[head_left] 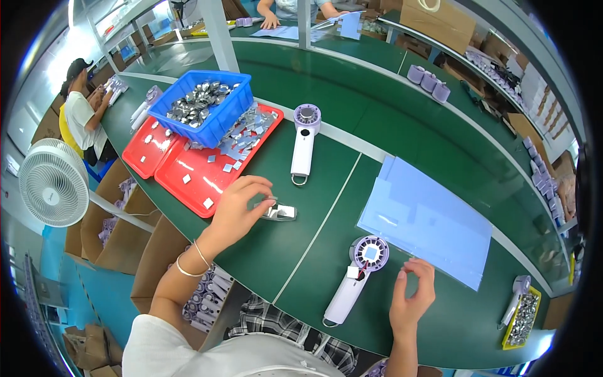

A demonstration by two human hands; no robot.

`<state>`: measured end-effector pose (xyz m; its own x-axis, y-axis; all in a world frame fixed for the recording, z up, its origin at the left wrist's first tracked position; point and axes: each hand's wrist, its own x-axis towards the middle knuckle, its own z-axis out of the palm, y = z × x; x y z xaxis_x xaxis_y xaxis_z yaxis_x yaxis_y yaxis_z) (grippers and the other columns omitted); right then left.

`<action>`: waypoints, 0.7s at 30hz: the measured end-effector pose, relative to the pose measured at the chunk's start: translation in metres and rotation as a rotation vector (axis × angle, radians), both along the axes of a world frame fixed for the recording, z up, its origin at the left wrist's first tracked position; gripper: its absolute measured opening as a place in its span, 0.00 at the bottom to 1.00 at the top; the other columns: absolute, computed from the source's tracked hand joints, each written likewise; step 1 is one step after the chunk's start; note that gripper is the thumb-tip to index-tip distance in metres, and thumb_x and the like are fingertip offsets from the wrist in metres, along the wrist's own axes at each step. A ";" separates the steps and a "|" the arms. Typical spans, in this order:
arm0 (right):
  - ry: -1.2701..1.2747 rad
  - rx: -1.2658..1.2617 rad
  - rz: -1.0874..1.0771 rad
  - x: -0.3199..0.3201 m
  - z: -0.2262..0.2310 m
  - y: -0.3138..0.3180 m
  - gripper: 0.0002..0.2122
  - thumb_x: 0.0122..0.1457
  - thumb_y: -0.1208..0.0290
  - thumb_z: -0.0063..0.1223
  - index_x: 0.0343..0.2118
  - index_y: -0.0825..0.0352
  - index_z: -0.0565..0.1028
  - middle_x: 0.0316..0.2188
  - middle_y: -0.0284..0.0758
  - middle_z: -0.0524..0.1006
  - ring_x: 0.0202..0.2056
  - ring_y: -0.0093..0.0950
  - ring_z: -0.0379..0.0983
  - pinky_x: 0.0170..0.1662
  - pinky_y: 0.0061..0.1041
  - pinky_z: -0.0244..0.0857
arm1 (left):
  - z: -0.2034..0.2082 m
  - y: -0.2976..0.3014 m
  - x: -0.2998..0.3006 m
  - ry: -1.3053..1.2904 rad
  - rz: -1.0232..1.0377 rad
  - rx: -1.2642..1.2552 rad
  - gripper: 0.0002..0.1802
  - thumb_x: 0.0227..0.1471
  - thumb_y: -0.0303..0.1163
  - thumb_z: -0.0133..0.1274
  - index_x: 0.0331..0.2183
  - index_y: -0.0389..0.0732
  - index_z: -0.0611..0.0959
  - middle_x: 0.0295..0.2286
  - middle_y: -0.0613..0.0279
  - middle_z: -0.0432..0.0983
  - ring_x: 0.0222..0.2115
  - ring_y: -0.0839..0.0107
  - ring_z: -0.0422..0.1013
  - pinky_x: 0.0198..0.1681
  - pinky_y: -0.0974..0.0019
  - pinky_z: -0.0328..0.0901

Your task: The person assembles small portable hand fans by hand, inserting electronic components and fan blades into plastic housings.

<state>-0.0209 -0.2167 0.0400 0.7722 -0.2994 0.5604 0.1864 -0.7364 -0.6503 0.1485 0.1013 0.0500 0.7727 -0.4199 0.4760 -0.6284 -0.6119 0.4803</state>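
My left hand [239, 204] is at the left end of a small clear holder with silvery squares [282, 213]. Its thumb and forefinger come together in a pinch; what lies between them is too small to tell. My right hand [412, 294] is raised with bent fingers apart and holds nothing. Just left of it lies a white-and-purple handheld fan [348, 295], its round head exposing a light-blue square in the middle. Beside this square sit a small white block [353, 272] and red wires. A second handheld fan [303, 151] lies farther back.
Left of me a blue bin [242, 112] of silvery metal parts rests on red trays [188, 168] with small squares. Light-blue sheets [433, 220] lie at right, beyond them a yellow tray [512, 339]. A metal post [218, 38] rises behind. Other people work farther off.
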 end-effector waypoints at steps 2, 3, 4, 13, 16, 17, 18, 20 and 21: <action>-0.035 -0.062 0.041 -0.001 0.009 0.005 0.10 0.49 0.84 0.57 0.35 0.69 0.75 0.34 0.40 0.76 0.42 0.42 0.73 0.48 0.38 0.67 | 0.009 -0.014 -0.008 0.239 -0.060 -0.311 0.08 0.48 0.25 0.63 0.33 0.35 0.83 0.36 0.56 0.79 0.36 0.65 0.75 0.39 0.65 0.70; -0.067 -0.115 0.088 0.000 0.013 0.009 0.11 0.48 0.85 0.58 0.36 0.69 0.75 0.35 0.41 0.76 0.41 0.42 0.74 0.47 0.38 0.68 | 0.009 -0.025 -0.014 0.290 -0.123 -0.398 0.08 0.51 0.26 0.62 0.35 0.35 0.85 0.34 0.58 0.80 0.32 0.70 0.75 0.37 0.69 0.70; -0.091 -0.175 0.139 0.001 0.016 0.013 0.14 0.46 0.84 0.60 0.38 0.69 0.76 0.37 0.40 0.76 0.41 0.40 0.74 0.49 0.41 0.67 | 0.009 -0.037 -0.020 0.373 -0.220 -0.431 0.08 0.51 0.26 0.61 0.35 0.35 0.85 0.34 0.58 0.80 0.32 0.71 0.75 0.37 0.69 0.70; -0.156 -0.395 0.205 0.039 0.048 0.030 0.18 0.41 0.82 0.67 0.39 0.68 0.79 0.37 0.37 0.75 0.41 0.38 0.74 0.47 0.40 0.66 | 0.014 -0.128 -0.033 1.064 -0.669 -0.734 0.10 0.57 0.24 0.56 0.41 0.31 0.83 0.32 0.60 0.82 0.32 0.78 0.76 0.37 0.73 0.72; -0.126 -0.343 0.152 0.044 0.047 0.017 0.18 0.40 0.83 0.68 0.37 0.68 0.79 0.35 0.37 0.76 0.40 0.38 0.74 0.45 0.35 0.66 | 0.026 -0.133 -0.022 1.094 -0.669 -0.630 0.16 0.56 0.25 0.58 0.47 0.33 0.80 0.33 0.62 0.81 0.34 0.79 0.75 0.38 0.75 0.70; -0.111 -0.307 0.163 0.046 0.045 0.014 0.18 0.40 0.83 0.68 0.37 0.68 0.79 0.35 0.37 0.77 0.41 0.38 0.74 0.45 0.35 0.66 | 0.025 -0.135 -0.020 1.067 -0.671 -0.625 0.17 0.56 0.25 0.58 0.48 0.33 0.80 0.33 0.62 0.81 0.34 0.80 0.74 0.38 0.75 0.69; -0.099 -0.270 0.176 0.047 0.043 0.011 0.18 0.40 0.83 0.68 0.37 0.68 0.79 0.35 0.37 0.77 0.41 0.38 0.75 0.45 0.35 0.66 | 0.025 -0.137 -0.021 1.025 -0.654 -0.616 0.18 0.55 0.24 0.59 0.48 0.34 0.79 0.32 0.62 0.81 0.33 0.80 0.74 0.37 0.75 0.68; -0.068 -0.261 0.174 0.045 0.040 0.008 0.18 0.40 0.82 0.69 0.38 0.68 0.79 0.36 0.36 0.78 0.42 0.38 0.74 0.46 0.34 0.66 | 0.019 -0.139 -0.022 0.978 -0.661 -0.608 0.19 0.54 0.23 0.59 0.48 0.34 0.78 0.31 0.62 0.81 0.32 0.80 0.74 0.37 0.75 0.68; -0.057 -0.270 0.175 0.045 0.040 0.008 0.18 0.40 0.82 0.69 0.37 0.67 0.79 0.35 0.36 0.78 0.43 0.38 0.74 0.47 0.34 0.66 | 0.017 -0.140 -0.023 0.911 -0.658 -0.597 0.20 0.53 0.23 0.59 0.48 0.34 0.77 0.31 0.62 0.81 0.32 0.80 0.75 0.36 0.75 0.68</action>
<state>0.0241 -0.2082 0.0799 0.7636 0.0004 0.6457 0.3563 -0.8342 -0.4209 0.1259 -0.0383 0.0669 0.6465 -0.7515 0.1313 -0.0282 0.1484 0.9885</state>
